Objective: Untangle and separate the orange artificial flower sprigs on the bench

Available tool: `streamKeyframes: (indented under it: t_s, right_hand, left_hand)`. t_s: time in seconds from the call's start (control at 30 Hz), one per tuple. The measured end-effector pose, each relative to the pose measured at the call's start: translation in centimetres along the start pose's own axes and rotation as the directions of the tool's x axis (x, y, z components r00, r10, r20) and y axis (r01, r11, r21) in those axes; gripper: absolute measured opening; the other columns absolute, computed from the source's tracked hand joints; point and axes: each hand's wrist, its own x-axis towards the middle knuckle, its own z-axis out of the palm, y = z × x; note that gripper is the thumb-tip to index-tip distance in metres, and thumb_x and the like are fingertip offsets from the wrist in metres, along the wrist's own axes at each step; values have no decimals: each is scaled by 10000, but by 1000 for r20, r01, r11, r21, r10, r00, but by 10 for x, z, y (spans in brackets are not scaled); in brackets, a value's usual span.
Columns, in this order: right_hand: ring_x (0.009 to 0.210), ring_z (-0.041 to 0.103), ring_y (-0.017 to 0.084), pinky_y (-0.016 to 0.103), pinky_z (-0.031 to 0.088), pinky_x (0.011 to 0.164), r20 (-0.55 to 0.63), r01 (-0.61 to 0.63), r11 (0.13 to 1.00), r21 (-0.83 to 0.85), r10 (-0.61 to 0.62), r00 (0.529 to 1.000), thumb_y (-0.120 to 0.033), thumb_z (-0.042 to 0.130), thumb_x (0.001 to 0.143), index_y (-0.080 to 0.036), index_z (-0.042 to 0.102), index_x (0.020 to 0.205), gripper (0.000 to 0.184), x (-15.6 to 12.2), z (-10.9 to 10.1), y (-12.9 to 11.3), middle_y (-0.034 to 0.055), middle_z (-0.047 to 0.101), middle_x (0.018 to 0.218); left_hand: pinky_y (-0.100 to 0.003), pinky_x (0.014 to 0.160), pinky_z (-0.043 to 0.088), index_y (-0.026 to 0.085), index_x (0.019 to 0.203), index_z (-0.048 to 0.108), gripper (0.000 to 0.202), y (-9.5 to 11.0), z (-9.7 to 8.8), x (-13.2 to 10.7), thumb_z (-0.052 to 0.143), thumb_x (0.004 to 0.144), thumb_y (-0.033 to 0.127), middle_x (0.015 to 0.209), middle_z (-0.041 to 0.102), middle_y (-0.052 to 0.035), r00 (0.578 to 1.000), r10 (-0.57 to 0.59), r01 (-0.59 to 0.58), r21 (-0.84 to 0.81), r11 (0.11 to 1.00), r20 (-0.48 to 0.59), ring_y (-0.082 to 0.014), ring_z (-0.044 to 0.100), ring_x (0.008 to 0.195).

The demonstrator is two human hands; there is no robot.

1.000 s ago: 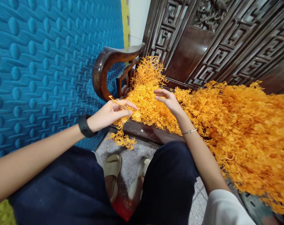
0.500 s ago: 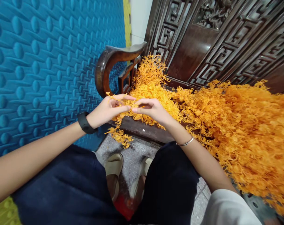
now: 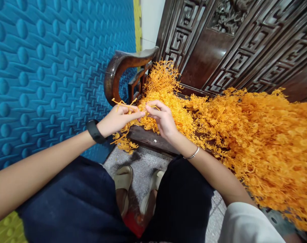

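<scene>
My left hand (image 3: 119,118), with a black band on its wrist, pinches a strand of thin orange plastic pieces (image 3: 125,143); part of the strand dangles below the palm and a few stems poke out above the fingers. Close beside its fingertips, my right hand (image 3: 163,118) has thumb and fingers closed on a small orange stem piece (image 3: 155,107). The exact contact between the two hands is too small to make out. Just behind them lies a heap of the same orange pieces (image 3: 165,91) on the dark wooden seat.
A carved wooden bench back (image 3: 204,57) rises behind, with a curved armrest (image 3: 111,77) at left. A large orange pile (image 3: 275,141) covers the bench to the right. Blue foam matting (image 3: 42,84) is on the left. My sandalled feet (image 3: 124,179) rest on the speckled floor.
My right hand has turned more upright, its fingers now bent around a small orange piece. The dangling strand has shifted up and left with my left hand.
</scene>
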Motion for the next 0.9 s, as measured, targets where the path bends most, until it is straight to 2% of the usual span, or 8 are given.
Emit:
streamKeyframes:
  t_s: [0.13, 0.37, 0.5, 0.6, 0.67, 0.73, 0.83, 0.9]
  right_hand:
    - [724, 499, 99, 256, 415, 697, -108, -40, 995, 93, 50, 993, -213, 689, 628, -206, 587, 669, 110, 3, 2, -2, -21, 557, 749]
    - [827, 538, 133, 297, 450, 746, -181, -75, 984, 163, 104, 978, -239, 635, 621, -202, 535, 687, 125, 15, 1, 1, 9, 589, 858]
    - [921, 558, 160, 338, 460, 789, -293, -97, 990, 103, 123, 948, -243, 590, 621, -215, 527, 718, 119, 44, -43, -5, 16, 598, 872]
    - [957, 577, 157, 331, 456, 807, -345, -14, 995, -103, -22, 938, -317, 608, 663, -226, 558, 743, 131, 51, -80, -20, 13, 612, 882]
    - [916, 602, 155, 318, 467, 776, -200, 15, 978, -209, -58, 978, -430, 629, 697, -224, 597, 780, 225, 42, -86, -30, 26, 632, 901]
    - [847, 617, 149, 300, 476, 739, 58, -2, 954, -299, 20, 998, -522, 644, 701, -206, 629, 791, 329, 27, -74, -36, 38, 654, 860]
    - [737, 612, 131, 284, 479, 723, 365, -26, 915, -403, 187, 912, -501, 729, 644, -176, 639, 717, 345, 8, -46, -36, 20, 663, 716]
    - [689, 608, 124, 290, 484, 723, 420, -36, 914, -405, 221, 880, -456, 758, 627, -168, 626, 673, 321, 3, -35, -34, 4, 656, 653]
  left_hand:
    - [-224, 394, 146, 155, 616, 577, 277, 5, 3, 1, 606, 768, 385, 405, 305, 82, 997, -71, 69, -53, 996, -42, -41, 241, 357]
    - [-211, 376, 148, 150, 627, 564, 236, 4, 13, 18, 589, 776, 332, 453, 354, 76, 994, -93, 80, -188, 979, -59, -32, 239, 358]
    - [-214, 368, 152, 157, 549, 514, 278, 7, 16, 16, 593, 762, 317, 418, 330, 74, 983, -183, 180, -199, 963, 2, -36, 249, 337]
    - [-217, 366, 150, 151, 550, 539, 296, 13, 18, 5, 590, 765, 347, 439, 372, 62, 975, -203, 215, -157, 964, 88, -32, 256, 336]
    - [-213, 365, 143, 150, 611, 591, 280, 15, 21, -1, 592, 767, 383, 435, 348, 69, 980, -172, 184, -127, 975, 102, -32, 239, 336]
    - [-210, 366, 145, 151, 657, 619, 278, 14, 24, -2, 600, 758, 410, 421, 326, 76, 981, -154, 165, -91, 982, 114, -37, 236, 338]
    - [-207, 384, 186, 149, 699, 651, 260, 8, 28, 1, 613, 737, 403, 428, 396, 61, 985, -128, 136, -67, 988, 113, -52, 288, 369]
    - [-205, 405, 218, 151, 706, 670, 245, 4, 29, 4, 617, 727, 390, 464, 466, 42, 989, -110, 118, -73, 990, 100, -62, 332, 407]
